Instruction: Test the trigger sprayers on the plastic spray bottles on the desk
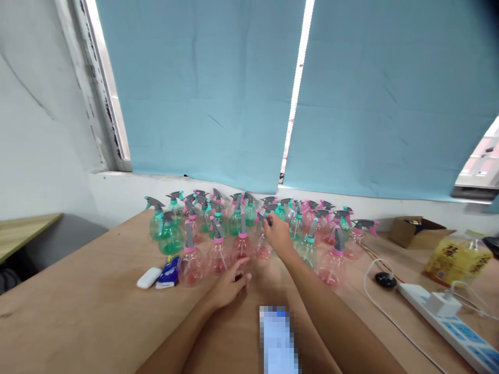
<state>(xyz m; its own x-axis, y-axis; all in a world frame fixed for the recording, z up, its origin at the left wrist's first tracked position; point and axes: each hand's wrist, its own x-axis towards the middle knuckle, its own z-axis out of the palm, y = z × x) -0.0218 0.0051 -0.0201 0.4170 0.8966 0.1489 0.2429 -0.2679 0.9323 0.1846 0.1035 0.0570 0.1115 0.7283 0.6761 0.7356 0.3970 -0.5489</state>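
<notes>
Right hand (277, 232) is pinching one spray bottle (263, 252) up top, left hand (229, 286) loosely curled, empty, neighbouring bottles (219, 258) possibly toppling if bumped.

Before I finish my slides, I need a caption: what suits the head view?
Right hand gripping a spray bottle by its top, left hand beside another bottle, on a wooden table.
</notes>
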